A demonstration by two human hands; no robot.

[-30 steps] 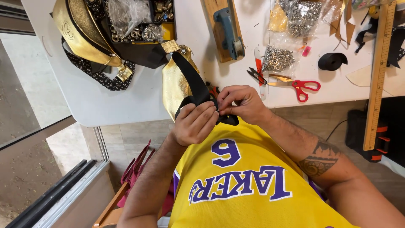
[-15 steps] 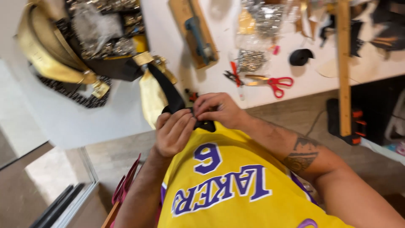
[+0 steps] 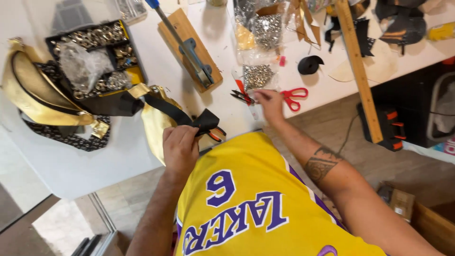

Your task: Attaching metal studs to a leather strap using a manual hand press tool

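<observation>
Black strap (image 3: pixel 176 110) lies over desk (image 3: pixel 142 147) edge, running from gold bag (image 3: pixel 33 95). Left hand (image 3: pixel 180 149): grip closed on the strap's folded end. Right hand (image 3: pixel 270 103): fingers loosely spread, resting on desk beside red-handled scissors (image 3: pixel 295 97) and small pliers (image 3: pixel 242 96); holds nothing visible.

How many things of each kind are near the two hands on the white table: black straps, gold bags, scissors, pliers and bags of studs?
Black strap, pinched in the left hand: 1
Gold bags: 2
Red-handled scissors, beside the right hand: 1
Pliers, at the right hand's fingertips: 1
Clear bags of silver studs: 2
Total: 7
</observation>
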